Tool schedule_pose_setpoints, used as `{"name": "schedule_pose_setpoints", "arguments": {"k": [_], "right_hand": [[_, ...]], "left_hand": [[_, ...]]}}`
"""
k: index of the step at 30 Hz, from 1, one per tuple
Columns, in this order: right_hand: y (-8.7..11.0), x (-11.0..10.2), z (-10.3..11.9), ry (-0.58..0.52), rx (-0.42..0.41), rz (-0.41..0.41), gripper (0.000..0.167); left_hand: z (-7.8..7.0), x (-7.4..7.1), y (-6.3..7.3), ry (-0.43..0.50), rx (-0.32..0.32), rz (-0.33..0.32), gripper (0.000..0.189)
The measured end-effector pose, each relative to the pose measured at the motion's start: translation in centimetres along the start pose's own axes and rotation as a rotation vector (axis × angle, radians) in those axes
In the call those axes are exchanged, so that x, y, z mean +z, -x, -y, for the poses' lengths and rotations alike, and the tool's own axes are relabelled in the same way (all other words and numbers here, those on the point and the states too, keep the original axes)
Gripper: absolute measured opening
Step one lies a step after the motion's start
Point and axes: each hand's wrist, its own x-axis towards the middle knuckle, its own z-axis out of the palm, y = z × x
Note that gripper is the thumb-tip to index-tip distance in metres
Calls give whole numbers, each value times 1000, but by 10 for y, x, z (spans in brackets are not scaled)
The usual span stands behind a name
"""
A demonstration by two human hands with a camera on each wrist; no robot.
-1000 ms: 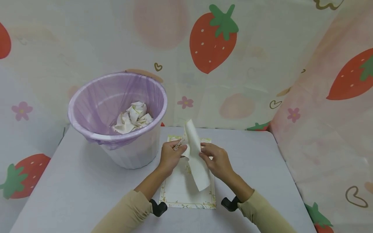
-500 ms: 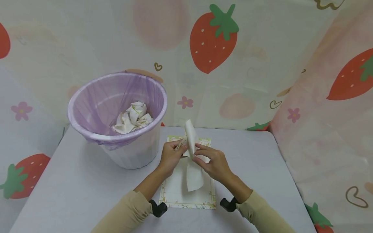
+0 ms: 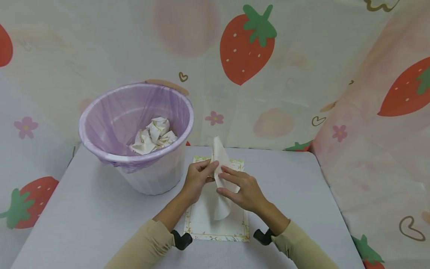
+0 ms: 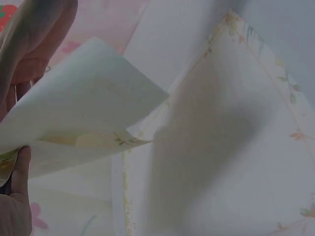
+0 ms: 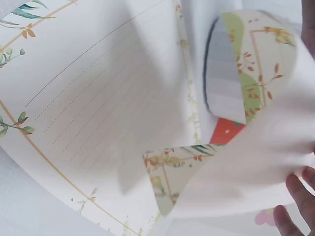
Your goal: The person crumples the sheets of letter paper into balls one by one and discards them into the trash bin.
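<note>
A curled sheet of stationery paper (image 3: 220, 153), plain on one side and flower-bordered on the other, stands above the table. My left hand (image 3: 197, 180) pinches its left side between thumb and fingers. My right hand (image 3: 246, 190) lies against the plain side with fingers spread, the fingertips right at the paper. In the right wrist view the held sheet (image 5: 266, 162) bends over, showing its printed corner. Beneath both hands lies a flat lined letter sheet (image 3: 201, 228) with a floral border. The left wrist view has the fold of the held paper (image 4: 83, 93) beside the left thumb.
To the left stands a white bin (image 3: 151, 181) with a purple liner bag, holding crumpled paper (image 3: 154, 136). The white-covered table (image 3: 295, 194) backs onto a strawberry-print curtain (image 3: 302, 74). Each wrist carries a black mount (image 3: 182, 241).
My right hand has moved left along the paper and its fingers have spread out. The held sheet has folded over leftward, and the left thumb now lies across its plain side.
</note>
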Motion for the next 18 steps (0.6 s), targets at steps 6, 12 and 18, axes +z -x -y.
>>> {"name": "schedule_pose_setpoints", "arguments": {"k": [6, 12, 18], "right_hand": [[0, 1, 1, 45, -26, 22, 43], [1, -2, -3, 77, -65, 42, 40], [0, -11, -11, 111, -186, 47, 50]], "left_hand": [[-1, -2, 2, -52, 4, 12, 38], [0, -4, 1, -116, -7, -21, 28], [-4, -6, -2, -196, 4, -39, 25]]}}
